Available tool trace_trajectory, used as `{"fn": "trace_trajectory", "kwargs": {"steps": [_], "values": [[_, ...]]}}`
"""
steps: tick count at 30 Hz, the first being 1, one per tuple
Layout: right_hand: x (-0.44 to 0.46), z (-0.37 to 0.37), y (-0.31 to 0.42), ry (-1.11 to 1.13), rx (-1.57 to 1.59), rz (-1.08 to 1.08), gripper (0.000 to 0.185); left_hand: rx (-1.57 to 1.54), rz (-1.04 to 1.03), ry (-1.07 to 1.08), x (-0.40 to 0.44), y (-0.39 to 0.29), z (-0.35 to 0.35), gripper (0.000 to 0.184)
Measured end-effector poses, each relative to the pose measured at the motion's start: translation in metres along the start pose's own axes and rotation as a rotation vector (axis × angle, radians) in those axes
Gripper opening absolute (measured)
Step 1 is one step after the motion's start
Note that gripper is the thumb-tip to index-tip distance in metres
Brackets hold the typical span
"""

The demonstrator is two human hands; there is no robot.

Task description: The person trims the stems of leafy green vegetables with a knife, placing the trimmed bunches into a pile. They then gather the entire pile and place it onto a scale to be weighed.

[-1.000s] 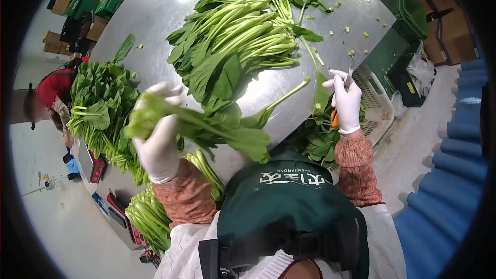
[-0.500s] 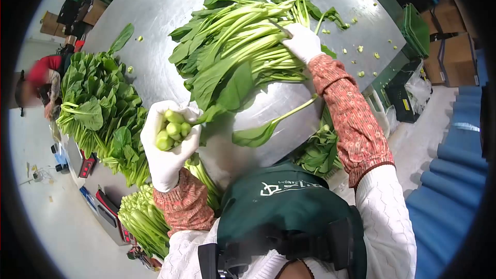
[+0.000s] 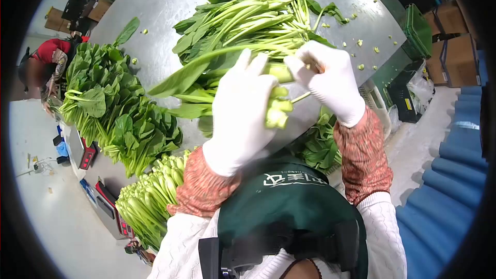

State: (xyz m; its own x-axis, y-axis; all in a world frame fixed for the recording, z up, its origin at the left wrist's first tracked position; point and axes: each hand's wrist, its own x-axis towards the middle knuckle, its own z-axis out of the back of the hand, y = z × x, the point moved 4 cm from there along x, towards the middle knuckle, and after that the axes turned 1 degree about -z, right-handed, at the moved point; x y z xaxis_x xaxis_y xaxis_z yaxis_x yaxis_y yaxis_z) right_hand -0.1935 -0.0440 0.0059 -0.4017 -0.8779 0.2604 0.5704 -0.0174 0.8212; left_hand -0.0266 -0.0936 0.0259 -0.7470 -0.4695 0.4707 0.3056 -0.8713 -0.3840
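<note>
Workroom with a pale floor (image 3: 51, 222), lit from above; bare metal table (image 3: 150, 15), shiny, under the wearer's hands. Far left, a person in red (image 3: 54, 51) leans toward the table's edge. Right side: green crates (image 3: 416, 33), cardboard boxes (image 3: 454, 62), blue ridged sheeting (image 3: 439, 196).

Left hand (image 3: 240, 108), white-gloved, wrapped round a bunch of green stalks (image 3: 278, 111). Cut ends jut out on the right of the palm, leaves trail out to the left; two fingers extended, the others closed about the stems. Bunch is held above the near part of the table, between wearer and pile.

Right hand (image 3: 328, 80), also gloved, is just beside the bunch, fingers bent near a thick stem end. Small orange-brown patch at these fingers, too little showing to name. Cannot tell whether they grip a stem.

Beyond the hands, a pile of leafy greens (image 3: 248, 18), stems mostly toward the right. Pale trimmings (image 3: 360, 43) scattered right of it. Left: second, darker heap of greens (image 3: 103, 88); nearer the wearer, a stack of pale stalks (image 3: 147, 191), red-trimmed scale (image 3: 89, 154) close by. More leaves (image 3: 320, 147) beside the dark green apron (image 3: 289, 201), below the right hand.
</note>
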Motion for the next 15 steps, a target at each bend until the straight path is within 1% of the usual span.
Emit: {"fn": "trace_trajectory", "kwargs": {"steps": [1,3,5,6,9,10,11,13,15], "values": [[-0.009,0.003,0.01,0.026,0.022,-0.011,0.023,-0.055,-0.017,-0.008,-0.002,0.002,-0.009,0.038],[-0.027,0.007,0.002,0.008,0.128,-0.064,0.019,-0.222,0.084,-0.022,-0.012,0.002,-0.018,0.034],[-0.045,0.011,-0.009,-0.006,0.29,-0.141,0.017,-0.361,0.174,0.044,-0.016,0.002,-0.019,0.035],[-0.053,0.013,-0.011,-0.045,0.407,-0.165,0.017,-0.346,0.204,0.06,-0.02,0.003,-0.02,0.039],[-0.082,0.014,-0.004,-0.188,0.077,0.021,0.021,-0.296,0.23,-0.01,-0.023,-0.008,-0.017,0.042],[-0.091,0.006,-0.008,-0.148,-0.056,-0.007,0.026,-0.29,0.216,-0.005,-0.024,-0.011,-0.017,0.042],[-0.098,0.002,-0.005,-0.135,-0.124,0.002,0.029,-0.286,0.199,0.001,-0.024,-0.015,-0.016,0.042],[-0.104,-0.003,-0.004,-0.162,-0.147,-0.098,0.03,-0.287,0.162,0.013,-0.023,-0.022,-0.018,0.042],[-0.108,-0.002,-0.012,-0.116,-0.161,-0.117,0.029,-0.26,0.092,0.018,-0.024,-0.028,-0.018,0.043]]}}
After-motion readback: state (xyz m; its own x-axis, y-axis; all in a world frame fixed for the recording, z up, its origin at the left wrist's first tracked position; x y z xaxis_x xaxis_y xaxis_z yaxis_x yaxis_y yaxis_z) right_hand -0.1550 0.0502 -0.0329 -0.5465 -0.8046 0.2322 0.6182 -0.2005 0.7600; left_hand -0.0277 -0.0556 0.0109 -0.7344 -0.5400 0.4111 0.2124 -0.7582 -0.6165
